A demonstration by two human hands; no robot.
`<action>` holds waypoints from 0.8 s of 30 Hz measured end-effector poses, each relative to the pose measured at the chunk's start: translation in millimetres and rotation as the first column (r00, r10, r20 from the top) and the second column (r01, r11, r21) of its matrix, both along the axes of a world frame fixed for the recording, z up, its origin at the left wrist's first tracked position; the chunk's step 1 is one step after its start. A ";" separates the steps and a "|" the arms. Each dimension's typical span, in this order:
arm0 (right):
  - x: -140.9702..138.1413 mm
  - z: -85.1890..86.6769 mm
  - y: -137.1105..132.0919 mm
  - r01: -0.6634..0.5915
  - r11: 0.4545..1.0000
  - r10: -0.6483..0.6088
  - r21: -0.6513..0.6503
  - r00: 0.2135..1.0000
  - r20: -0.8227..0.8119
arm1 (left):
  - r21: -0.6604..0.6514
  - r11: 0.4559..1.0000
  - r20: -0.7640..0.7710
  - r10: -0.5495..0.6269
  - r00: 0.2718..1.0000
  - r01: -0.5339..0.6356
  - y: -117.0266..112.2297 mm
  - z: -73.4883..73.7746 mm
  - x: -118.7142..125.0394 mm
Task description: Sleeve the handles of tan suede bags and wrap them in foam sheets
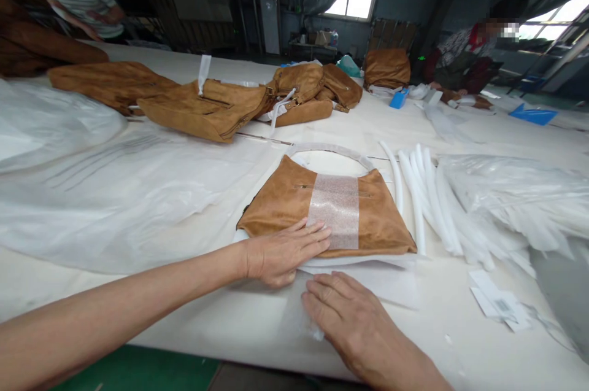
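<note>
bare left hand (285,253) on a bare forearm seen to the elbow, bare right hand (354,317) with creased knuckles, short fingernails

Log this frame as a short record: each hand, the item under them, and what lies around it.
left hand: open, flat on the near edge of the tan bag
right hand: open, flat on the white sheet under the bag
bag: lies flat, translucent strip across its middle
right of bag: white foam tubes
behind: more tan bags
others: person at far left; person at far right
</note>
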State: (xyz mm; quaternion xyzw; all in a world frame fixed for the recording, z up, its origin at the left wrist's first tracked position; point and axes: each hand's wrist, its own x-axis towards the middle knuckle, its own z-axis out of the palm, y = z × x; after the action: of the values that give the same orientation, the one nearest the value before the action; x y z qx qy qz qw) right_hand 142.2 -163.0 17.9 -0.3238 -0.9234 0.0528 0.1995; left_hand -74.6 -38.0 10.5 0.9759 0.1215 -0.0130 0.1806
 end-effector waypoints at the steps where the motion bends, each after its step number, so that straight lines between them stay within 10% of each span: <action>1: 2.4 6.8 9.2 0.028 1.000 -0.028 -0.004 1.000 -0.007 | -0.009 1.000 0.006 -0.012 1.000 0.012 0.7 0.3 -1.5; 6: 8.1 21.5 63.4 0.176 0.976 -0.170 -0.129 0.984 0.053 | -0.068 0.996 0.082 0.057 0.995 -0.052 0.4 2.9 -2.0; 10: 7.9 16.7 92.6 0.348 0.834 -0.354 -0.428 0.933 0.070 | -0.068 0.968 0.214 0.252 0.944 -0.243 -4.2 -5.7 5.6; 15: 24.3 13.3 92.4 0.327 0.673 -0.479 -0.663 0.876 -0.054 | -0.068 0.897 0.421 0.422 0.803 -0.436 -11.4 -24.7 14.5; 24: 28.3 -1.1 81.7 0.446 0.598 -0.668 -0.666 0.737 -0.107 | -0.200 0.747 0.483 0.639 0.599 -0.635 -18.0 -25.9 24.9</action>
State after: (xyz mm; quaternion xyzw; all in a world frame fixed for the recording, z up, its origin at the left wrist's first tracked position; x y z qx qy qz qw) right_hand 170.5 -81.3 16.9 -0.6309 -0.6550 0.3316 0.2512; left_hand -49.7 -56.0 -15.4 0.8323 0.4070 0.3171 0.2029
